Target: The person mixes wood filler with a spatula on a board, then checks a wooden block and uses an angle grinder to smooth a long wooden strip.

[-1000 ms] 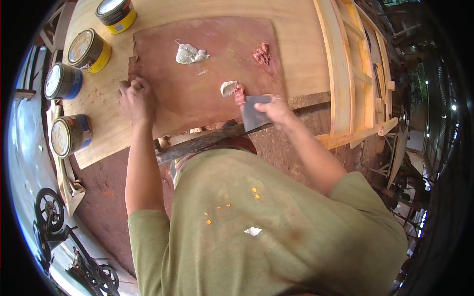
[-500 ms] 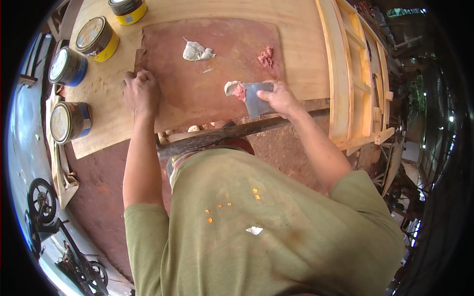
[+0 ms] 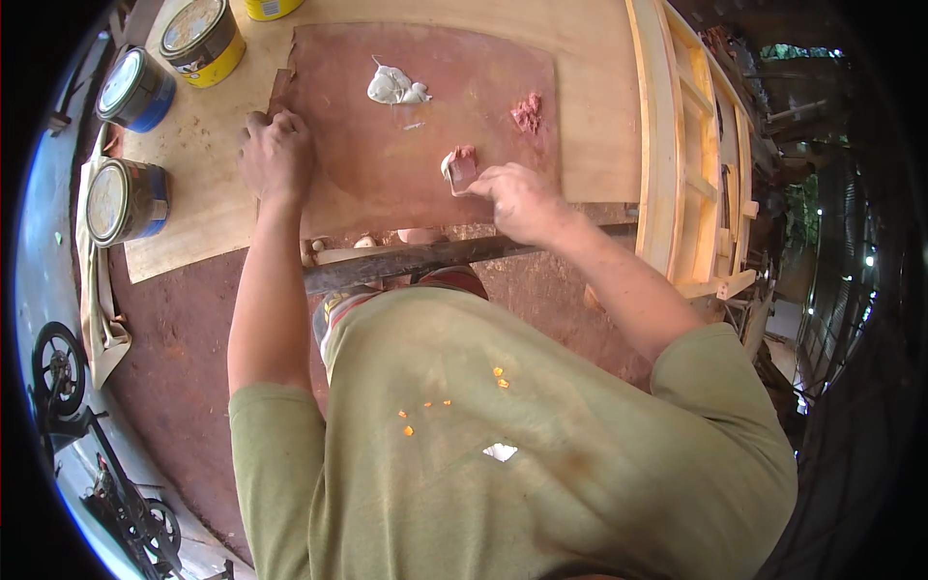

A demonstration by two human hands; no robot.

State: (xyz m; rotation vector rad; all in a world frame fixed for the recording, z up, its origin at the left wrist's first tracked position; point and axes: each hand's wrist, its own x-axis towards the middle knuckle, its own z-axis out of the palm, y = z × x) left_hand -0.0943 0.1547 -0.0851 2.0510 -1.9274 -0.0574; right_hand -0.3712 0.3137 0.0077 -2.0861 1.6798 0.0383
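My right hand (image 3: 527, 201) pinches a flat metal scraper (image 3: 466, 175), which is turned so its blade shows narrow and foreshortened. White and pink filler cling to the blade, just over the near part of a thin reddish-brown board (image 3: 372, 188). My left hand (image 3: 275, 157) is closed on the board's left edge; its fingertips are hidden. Farther up the board lie a smooth lump of white filler (image 3: 394, 87) and a rough little heap of pink paste (image 3: 527, 113), with a thin white smear below the white lump.
Along the left of the plywood sheet (image 3: 208, 208) stand several tins, including a yellow one (image 3: 211, 53) and a blue one (image 3: 145, 92). A wooden frame (image 3: 677, 145) lies along the right side. A dark beam (image 3: 387, 266) runs under the near edge. Motorcycle parts show lower left.
My right hand has turned the scraper, so its broad grey face no longer shows, and moved slightly left and nearer me. The left hand keeps its hold. The whole view has shifted a little.
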